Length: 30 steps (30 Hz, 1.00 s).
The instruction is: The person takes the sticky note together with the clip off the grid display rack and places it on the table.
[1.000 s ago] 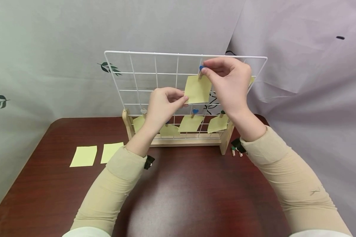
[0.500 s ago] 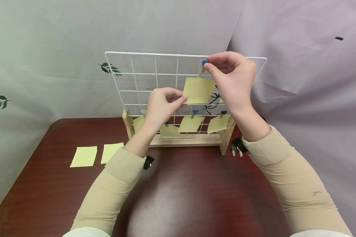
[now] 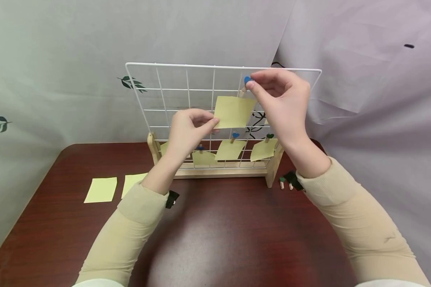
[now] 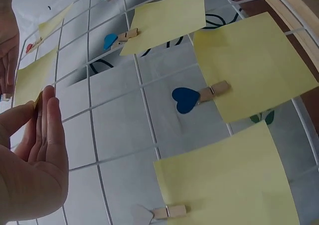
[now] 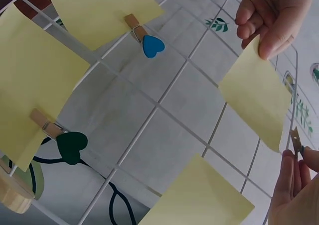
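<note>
My left hand (image 3: pixel 190 129) pinches the left edge of a yellow paper note (image 3: pixel 234 112) between thumb and fingers, in front of a white wire grid (image 3: pixel 170 89). Up to the right, my right hand (image 3: pixel 283 97) pinches a small wooden clothespin (image 3: pixel 242 92) by its end with the blue heart. In the right wrist view the clothespin (image 5: pixel 296 139) is close to a corner of the held note (image 5: pixel 255 93); they look apart. More notes hang on the grid, such as one held by a dark blue heart clothespin (image 4: pixel 188 100) in the left wrist view.
The grid stands in a wooden base (image 3: pixel 222 172) on a dark red-brown table (image 3: pixel 233 235). Two loose notes lie on the left, one (image 3: pixel 101 190) farther out. Spare clothespins (image 3: pixel 281 183) lie at the base's right, partly behind the right wrist strap. A patterned cloth (image 3: pixel 75 48) hangs behind.
The clothespin overlapped the note's top edge a second ago; it has come away up and right. My left hand has shifted left and slightly down with the note.
</note>
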Tool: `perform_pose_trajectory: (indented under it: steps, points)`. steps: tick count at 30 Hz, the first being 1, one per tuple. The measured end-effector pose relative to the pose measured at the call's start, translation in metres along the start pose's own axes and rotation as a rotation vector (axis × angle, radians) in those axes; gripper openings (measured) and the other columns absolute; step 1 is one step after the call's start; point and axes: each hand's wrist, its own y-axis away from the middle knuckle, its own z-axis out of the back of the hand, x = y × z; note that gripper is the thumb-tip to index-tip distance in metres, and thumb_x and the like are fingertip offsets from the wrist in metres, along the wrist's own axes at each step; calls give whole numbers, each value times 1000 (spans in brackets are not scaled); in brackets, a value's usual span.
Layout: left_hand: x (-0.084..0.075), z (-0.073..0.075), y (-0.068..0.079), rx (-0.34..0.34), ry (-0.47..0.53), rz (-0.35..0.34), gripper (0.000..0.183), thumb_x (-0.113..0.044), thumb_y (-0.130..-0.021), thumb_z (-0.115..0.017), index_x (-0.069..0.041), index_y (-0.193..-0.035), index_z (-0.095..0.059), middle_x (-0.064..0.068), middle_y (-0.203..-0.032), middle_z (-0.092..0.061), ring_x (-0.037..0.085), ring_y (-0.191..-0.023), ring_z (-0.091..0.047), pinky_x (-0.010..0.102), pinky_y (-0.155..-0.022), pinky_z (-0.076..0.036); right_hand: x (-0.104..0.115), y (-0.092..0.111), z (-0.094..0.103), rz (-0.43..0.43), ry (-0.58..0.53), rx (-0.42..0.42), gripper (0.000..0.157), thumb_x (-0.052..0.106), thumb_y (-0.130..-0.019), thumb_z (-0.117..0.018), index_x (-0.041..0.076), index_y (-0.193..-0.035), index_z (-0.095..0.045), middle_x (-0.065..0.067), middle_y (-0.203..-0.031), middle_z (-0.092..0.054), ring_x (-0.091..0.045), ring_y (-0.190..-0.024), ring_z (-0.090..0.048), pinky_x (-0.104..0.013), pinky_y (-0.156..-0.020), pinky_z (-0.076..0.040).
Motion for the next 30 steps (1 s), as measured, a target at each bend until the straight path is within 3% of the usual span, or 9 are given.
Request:
perform_pose_trajectory:
  steps: [2, 8, 10, 15, 20, 26, 30]
  points:
    - [1, 2, 2, -3, -2, -7, 16, -7, -97, -77, 4, -107, -81, 22, -103, -81, 29, -85, -83, 15, -71, -60, -1, 2, 1, 9, -6, 3, 13, -3, -89, -83, -9, -101, -80, 25, -81, -74, -2, -74, -74, -20, -75, -61]
    - [5, 10, 9, -14, -6, -20, 16, -7, -97, -76, 5, -106, -81, 23, -102, -81, -1, -70, -77, 16, -66, -58, -2, 8, 5, 16, -26, 13, 15, -6, -87, -82, -11, -101, -79, 27, -81, -75, 0, -73, -73, -18, -74, -60]
    - [6, 13, 12, -16, -2, -16, 16, -7, -97, -76, 4, -107, -81, 23, -102, -81, -5, -68, -74, 16, -65, -58, -2, 11, 6, 13, -29, 18, 15, -6, -87, -82, -12, -101, -79, 27, -80, -75, 0, -72, -73, -17, -73, -60]
    - [8, 22, 18, -31, -3, 3, 16, -7, -97, -76, 4, -108, -80, 24, -102, -80, -4, -67, -75, 18, -68, -60, -4, 17, 12, -4, -37, 25, 15, -7, -87, -82, -12, -101, -79, 25, -81, -76, -1, -72, -73, -17, -74, -60]
    - [14, 33, 24, -64, -79, 21, 17, -11, -97, -77, 2, -107, -81, 22, -100, -81, -5, -69, -73, 14, -72, -58, -7, 22, 19, -19, -30, 28, 16, -6, -87, -82, -13, -101, -79, 24, -82, -77, -2, -73, -73, -18, -73, -59]
    - [21, 45, 30, -67, -42, 28, 17, -8, -98, -76, 5, -107, -80, 26, -101, -79, 3, -70, -77, 17, -76, -62, -11, 28, 28, -40, -22, 17, 16, -8, -86, -83, -12, -102, -79, 21, -86, -79, -3, -77, -76, -19, -78, -61]
    - [26, 55, 34, -83, -38, 24, 18, -7, -98, -75, 7, -107, -79, 24, -99, -79, 2, -70, -77, 20, -76, -64, -15, 33, 34, -67, -25, 7, 16, -9, -86, -83, -12, -101, -79, 18, -86, -80, -2, -76, -76, -17, -77, -60]
